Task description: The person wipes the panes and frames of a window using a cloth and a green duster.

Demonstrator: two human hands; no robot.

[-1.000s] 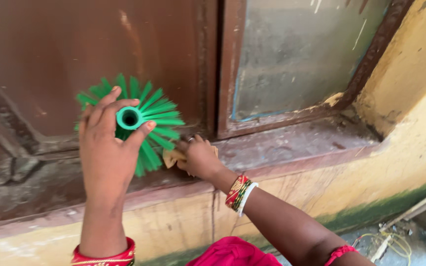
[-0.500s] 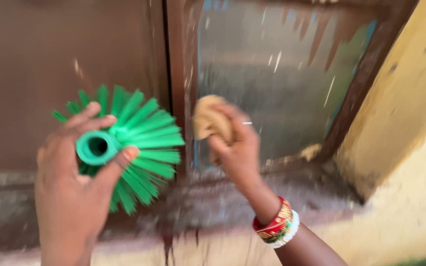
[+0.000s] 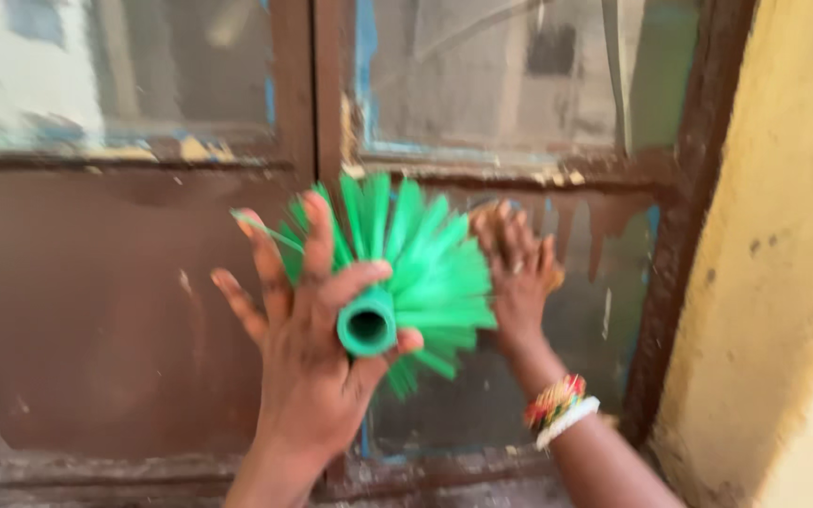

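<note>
Left hand (image 3: 308, 362) grips the green brush (image 3: 406, 273) by its socket (bristles fanned toward the window (image 3: 510, 85)), while the right hand (image 3: 518, 273) presses flat, fingers spread, on the pane.

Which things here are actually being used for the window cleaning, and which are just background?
In use:
- green brush head, gripped by the left hand at its round socket
- right hand, pressed flat on the dirty glass pane; any cloth beneath it is hidden

Just there:
- brown window frame
- yellow wall
- bangles on the right wrist
</note>
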